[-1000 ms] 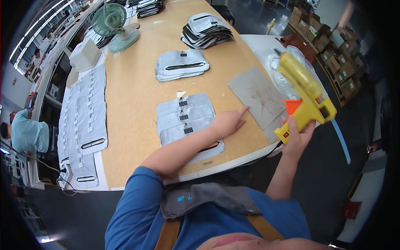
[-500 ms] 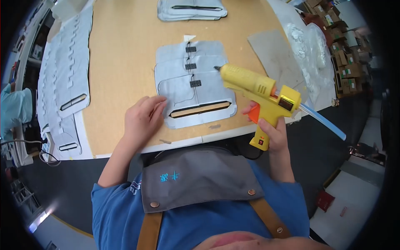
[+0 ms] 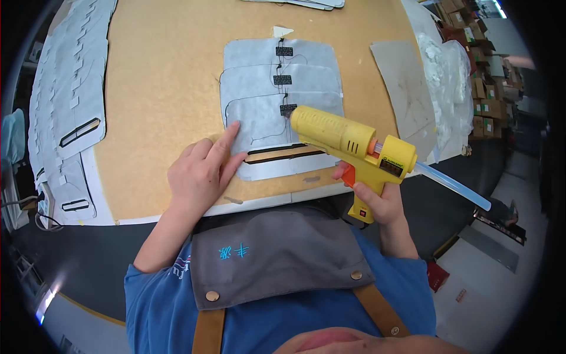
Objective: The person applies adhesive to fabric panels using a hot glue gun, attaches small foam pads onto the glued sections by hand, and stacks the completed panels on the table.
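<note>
My right hand (image 3: pixel 377 197) is wrapped round the handle of a yellow hot glue gun (image 3: pixel 336 130), a finger at its orange trigger. A translucent glue stick (image 3: pixel 454 187) sticks out of its back. The nozzle points at the lowest dark textured patch (image 3: pixel 288 110) on a stack of overlapping light grey fabric panels (image 3: pixel 259 121); whether it touches cannot be told. Two more dark patches lie in line above, with thin dark threads alongside. A long black-edged slot shows near the front panel's lower edge. My left hand (image 3: pixel 197 171) rests with fingers stretched onto the panels' left edge.
More grey panels with small tabs (image 3: pixel 71 88) lie along the table's left side. A grey sheet (image 3: pixel 404 94) and clear plastic (image 3: pixel 445 88) lie at the right. Another panel stack (image 3: pixel 306 3) shows at the far edge. Cardboard boxes (image 3: pixel 492 106) stand beyond the table.
The glue gun has moved left, its nozzle now over the lowest dark patch. My left fingers have stretched forward onto the panel edge. The view has shifted slightly.
</note>
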{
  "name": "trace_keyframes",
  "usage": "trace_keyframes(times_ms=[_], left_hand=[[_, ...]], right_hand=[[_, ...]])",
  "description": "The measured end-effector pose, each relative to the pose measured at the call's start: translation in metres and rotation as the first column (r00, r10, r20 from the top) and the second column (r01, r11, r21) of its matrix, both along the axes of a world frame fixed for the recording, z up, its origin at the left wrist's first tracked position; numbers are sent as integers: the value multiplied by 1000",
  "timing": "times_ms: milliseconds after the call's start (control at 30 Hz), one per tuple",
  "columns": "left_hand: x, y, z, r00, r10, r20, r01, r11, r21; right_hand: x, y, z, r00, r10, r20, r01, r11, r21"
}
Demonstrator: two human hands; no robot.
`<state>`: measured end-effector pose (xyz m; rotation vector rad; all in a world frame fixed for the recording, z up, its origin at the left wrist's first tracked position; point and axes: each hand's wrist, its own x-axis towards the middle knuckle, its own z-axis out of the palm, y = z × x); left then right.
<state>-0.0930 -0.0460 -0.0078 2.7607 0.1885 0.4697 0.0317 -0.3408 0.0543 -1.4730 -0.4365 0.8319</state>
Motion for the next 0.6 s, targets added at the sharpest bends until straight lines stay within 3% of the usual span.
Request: trace_keyframes(times_ms=[600], left_hand=[[0,-1,-2,999,26,-28,-25,1000,17]], right_hand=[[-2,-7,-11,999,-41,10,42,999,-30]])
